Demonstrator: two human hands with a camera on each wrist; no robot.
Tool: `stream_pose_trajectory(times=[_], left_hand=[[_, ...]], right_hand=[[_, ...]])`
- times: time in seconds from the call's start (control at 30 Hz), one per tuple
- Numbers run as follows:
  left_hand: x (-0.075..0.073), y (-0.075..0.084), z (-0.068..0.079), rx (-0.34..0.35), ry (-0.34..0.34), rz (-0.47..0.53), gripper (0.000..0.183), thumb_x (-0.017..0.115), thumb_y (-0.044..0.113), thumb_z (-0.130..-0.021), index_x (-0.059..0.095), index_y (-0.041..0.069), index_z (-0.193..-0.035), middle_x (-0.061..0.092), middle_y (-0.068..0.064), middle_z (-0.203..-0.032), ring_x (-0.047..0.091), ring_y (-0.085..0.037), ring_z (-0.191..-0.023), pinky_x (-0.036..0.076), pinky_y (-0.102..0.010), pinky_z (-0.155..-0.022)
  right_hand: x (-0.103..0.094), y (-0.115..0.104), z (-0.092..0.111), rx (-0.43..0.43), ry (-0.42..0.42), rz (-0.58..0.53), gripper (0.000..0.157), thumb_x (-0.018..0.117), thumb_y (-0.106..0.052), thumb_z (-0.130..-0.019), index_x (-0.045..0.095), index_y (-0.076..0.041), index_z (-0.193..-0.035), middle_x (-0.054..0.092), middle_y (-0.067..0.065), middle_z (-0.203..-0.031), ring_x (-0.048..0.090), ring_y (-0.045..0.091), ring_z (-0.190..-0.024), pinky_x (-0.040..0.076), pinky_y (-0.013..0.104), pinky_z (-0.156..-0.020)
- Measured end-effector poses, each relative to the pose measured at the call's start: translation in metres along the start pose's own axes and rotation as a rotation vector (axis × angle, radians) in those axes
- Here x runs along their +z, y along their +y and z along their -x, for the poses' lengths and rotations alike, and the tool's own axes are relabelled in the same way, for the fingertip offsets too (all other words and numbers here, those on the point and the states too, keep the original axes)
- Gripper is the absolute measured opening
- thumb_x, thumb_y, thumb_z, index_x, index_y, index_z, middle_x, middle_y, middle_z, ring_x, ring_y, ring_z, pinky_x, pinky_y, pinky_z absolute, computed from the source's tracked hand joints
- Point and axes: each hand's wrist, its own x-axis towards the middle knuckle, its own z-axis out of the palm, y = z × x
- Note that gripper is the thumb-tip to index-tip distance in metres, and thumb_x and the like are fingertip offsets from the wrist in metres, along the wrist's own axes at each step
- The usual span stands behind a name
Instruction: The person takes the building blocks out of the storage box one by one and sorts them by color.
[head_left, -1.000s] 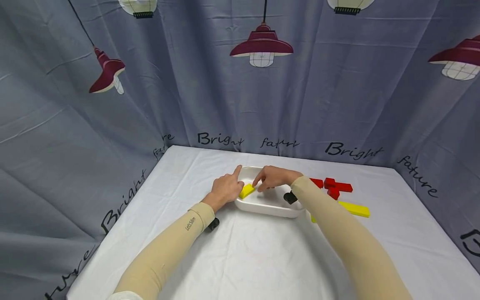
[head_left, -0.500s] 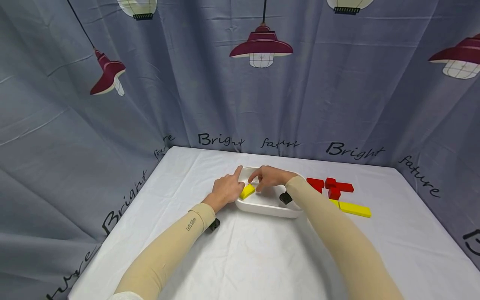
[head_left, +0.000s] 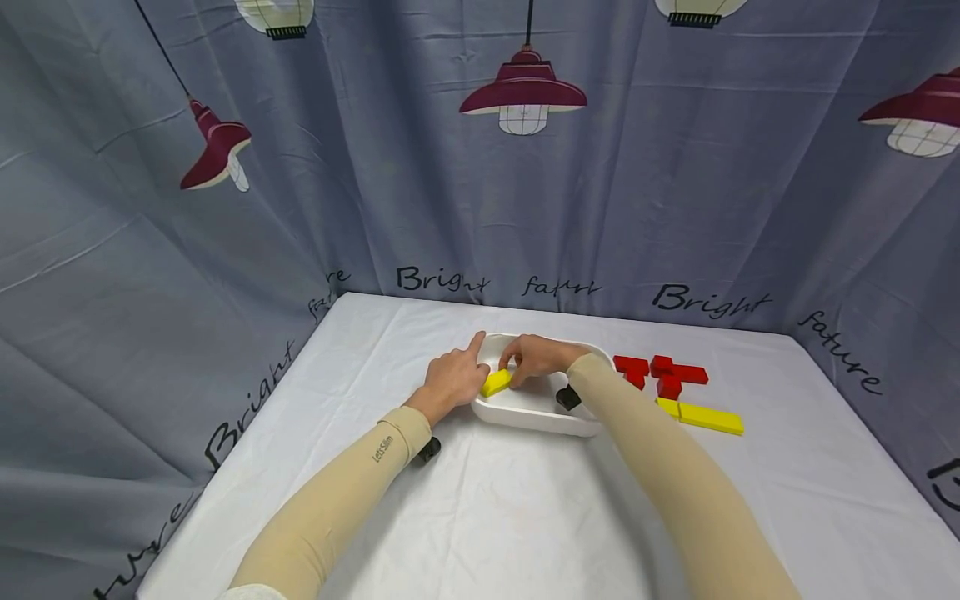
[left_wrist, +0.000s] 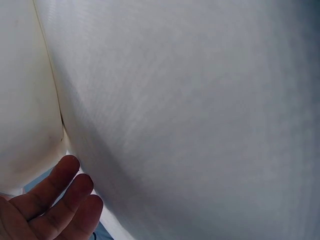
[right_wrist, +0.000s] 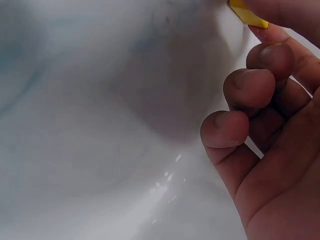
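A white rectangular dish [head_left: 536, 422] with rounded corners stands on the table. My left hand [head_left: 453, 377] holds its left end, index finger straight along the rim and thumb over the edge. Three fingertips [left_wrist: 82, 185] show close to the dish's outer wall in the left wrist view. Inside the dish, at its left end, lies a yellow block [head_left: 496, 383]. My right hand [head_left: 542, 355] reaches in over the dish and pinches this block between thumb and index finger. Its other fingers [right_wrist: 249, 87] are curled, with nothing in them.
Right of the dish lie several red blocks [head_left: 686, 374], some set in T-like shapes. Nearer me is a long yellow block [head_left: 711, 419] with a shorter yellow piece [head_left: 667, 407] at its end. A white cloth [head_left: 517, 517] covers the table; a grey curtain [head_left: 420, 192] hangs behind.
My right hand has shifted slightly left and its thumb and index finger have closed on the yellow block. The left hand and the dish stay in place.
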Motion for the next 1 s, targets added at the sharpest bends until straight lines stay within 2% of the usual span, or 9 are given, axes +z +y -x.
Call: stream_pose_trajectory(times=[0.17, 0.5, 0.73, 1.0], left_hand=[[0.001, 0.002, 0.000, 0.000, -0.003, -0.001, 0.064, 0.042, 0.037, -0.103, 0.020, 0.025, -0.161, 0.072, -0.010, -0.098, 0.061, -0.023, -0.071, 0.051, -0.042, -0.067], [0.002, 0.001, 0.002, 0.002, -0.005, 0.011, 0.065, 0.042, 0.037, -0.102, 0.020, 0.024, -0.162, 0.072, -0.013, -0.114, 0.068, -0.028, -0.087, 0.054, -0.044, -0.073], [-0.001, 0.001, 0.003, 0.019, 0.014, 0.003, 0.065, 0.040, 0.037, -0.101, 0.021, 0.023, -0.161, 0.072, -0.015, -0.116, 0.069, -0.030, -0.090, 0.053, -0.046, -0.075], [-0.001, 0.001, 0.002, 0.015, 0.014, 0.008, 0.065, 0.040, 0.036, -0.102, 0.019, 0.023, -0.162, 0.071, -0.015, -0.116, 0.067, -0.028, -0.087, 0.053, -0.045, -0.074]], right_hand=[[-0.001, 0.002, 0.006, 0.000, -0.009, 0.006, 0.027, 0.082, -0.015, -0.078, 0.075, -0.017, -0.104, 0.060, 0.003, -0.086, 0.052, 0.016, -0.079, 0.041, 0.027, -0.072], [-0.009, 0.005, 0.022, -0.013, -0.009, 0.051, 0.026, 0.083, -0.020, -0.078, 0.077, -0.019, -0.103, 0.062, 0.001, -0.083, 0.052, 0.015, -0.077, 0.042, 0.028, -0.071], [-0.023, 0.004, 0.040, 0.002, 0.001, 0.012, 0.024, 0.084, -0.022, -0.080, 0.077, -0.016, -0.102, 0.060, 0.002, -0.080, 0.050, 0.015, -0.076, 0.041, 0.029, -0.069], [-0.035, 0.006, 0.067, 0.008, 0.021, 0.021, 0.023, 0.084, -0.025, -0.080, 0.078, -0.018, -0.101, 0.057, 0.001, -0.076, 0.049, 0.014, -0.073, 0.040, 0.029, -0.067]])
